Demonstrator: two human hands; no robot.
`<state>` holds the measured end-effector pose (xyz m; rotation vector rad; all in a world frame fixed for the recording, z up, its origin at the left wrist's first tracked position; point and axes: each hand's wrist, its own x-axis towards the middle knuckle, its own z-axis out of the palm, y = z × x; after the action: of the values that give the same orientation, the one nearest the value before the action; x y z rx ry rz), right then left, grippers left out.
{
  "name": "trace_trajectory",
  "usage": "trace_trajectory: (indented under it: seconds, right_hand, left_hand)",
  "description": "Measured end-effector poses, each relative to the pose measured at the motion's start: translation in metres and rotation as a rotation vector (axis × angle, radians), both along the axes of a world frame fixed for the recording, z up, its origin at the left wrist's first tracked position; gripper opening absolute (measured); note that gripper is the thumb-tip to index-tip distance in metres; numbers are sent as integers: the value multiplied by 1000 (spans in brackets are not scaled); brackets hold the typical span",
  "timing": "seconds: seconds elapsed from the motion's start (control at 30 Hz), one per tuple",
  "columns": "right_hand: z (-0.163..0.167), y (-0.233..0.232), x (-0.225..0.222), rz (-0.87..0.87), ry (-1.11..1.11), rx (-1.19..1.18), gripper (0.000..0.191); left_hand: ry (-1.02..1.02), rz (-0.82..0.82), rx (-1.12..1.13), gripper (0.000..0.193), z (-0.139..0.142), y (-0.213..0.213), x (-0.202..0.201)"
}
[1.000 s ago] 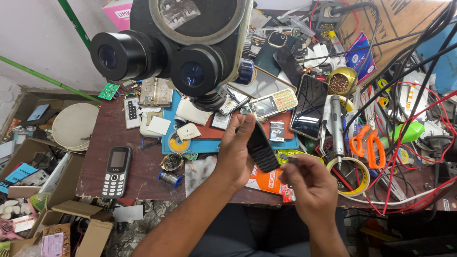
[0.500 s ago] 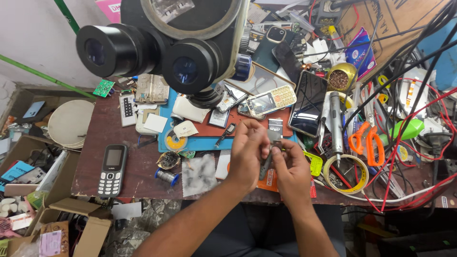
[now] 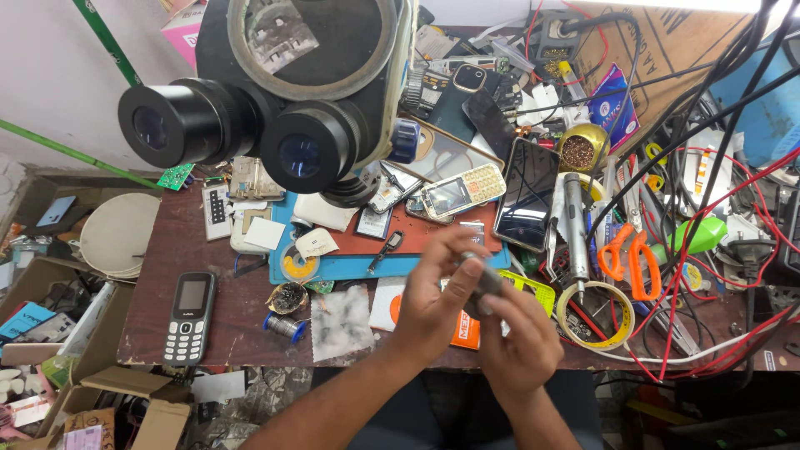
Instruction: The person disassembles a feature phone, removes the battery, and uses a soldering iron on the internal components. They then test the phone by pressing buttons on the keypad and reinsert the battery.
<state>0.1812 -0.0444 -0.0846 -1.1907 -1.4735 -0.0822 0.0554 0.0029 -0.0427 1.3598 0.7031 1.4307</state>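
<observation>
Both hands meet just in front of the blue mat [image 3: 417,265], near the table's [image 3: 158,250] front edge. The left hand [image 3: 433,296] and the right hand [image 3: 515,337] are closed together around a small dark phone [image 3: 485,279]; only a grey sliver of it shows between the fingers, the rest is covered, and motion blur makes its shape hard to read. How tightly each hand grips cannot be told, though fingers of both wrap onto it.

A big black microscope [image 3: 283,92] hangs over the far side of the mat, blocking much of the table behind it and running off the top of the view. On the mat lie a gold keypad phone [image 3: 462,190] and a pair of black tweezers [image 3: 385,248]. Right of the mat are a black smartphone [image 3: 527,193], orange scissors [image 3: 627,258] and a roll of yellow tape [image 3: 593,315], half buried in red and black wires [image 3: 717,192]. Left of the mat sits a black keypad phone [image 3: 190,317]. An orange and white card [image 3: 462,327] lies under the hands, mostly hidden
</observation>
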Motion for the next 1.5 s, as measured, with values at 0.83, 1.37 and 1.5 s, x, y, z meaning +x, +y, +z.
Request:
trace_trajectory:
  seconds: [0.83, 1.37, 1.5]
  right_hand:
    - [47, -24, -7, 389, 312, -303, 19]
    - [65, -27, -13, 362, 283, -313, 13]
    - [73, -27, -12, 363, 222, -325, 12]
  left_hand:
    - [-261, 30, -180, 51, -8, -12, -7]
    - [39, 156, 151, 57, 14, -12, -24]
    - [112, 210, 251, 55, 20, -10, -28]
